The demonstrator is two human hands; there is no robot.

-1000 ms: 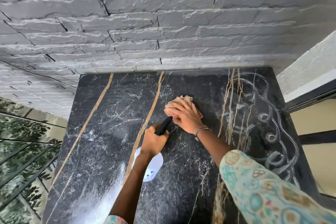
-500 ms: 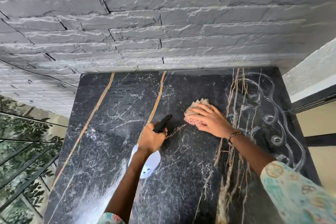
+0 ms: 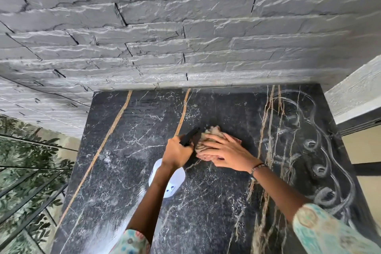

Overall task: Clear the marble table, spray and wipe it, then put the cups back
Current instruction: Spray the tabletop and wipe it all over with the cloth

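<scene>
The black marble table (image 3: pixel 127 171) with gold and white veins fills the lower middle of the view. My left hand (image 3: pixel 177 153) grips the black trigger head of a white spray bottle (image 3: pixel 172 183), held just above the table's middle. Right beside it, my right hand (image 3: pixel 222 153) lies flat with straight fingers on a crumpled beige cloth (image 3: pixel 208 135) and presses it onto the marble. White curled wipe streaks (image 3: pixel 321 169) mark the table's right side. No cups are in view.
A grey stone-brick wall (image 3: pixel 185 37) runs along the table's far edge. A glass railing with green foliage behind it (image 3: pixel 26 171) borders the left side. A white wall edge and dark frame (image 3: pixel 358 109) stand at the right.
My right hand slid the cloth to the right and then back left, and it now sits close against the spray bottle's nozzle. My left hand kept the bottle almost still.
</scene>
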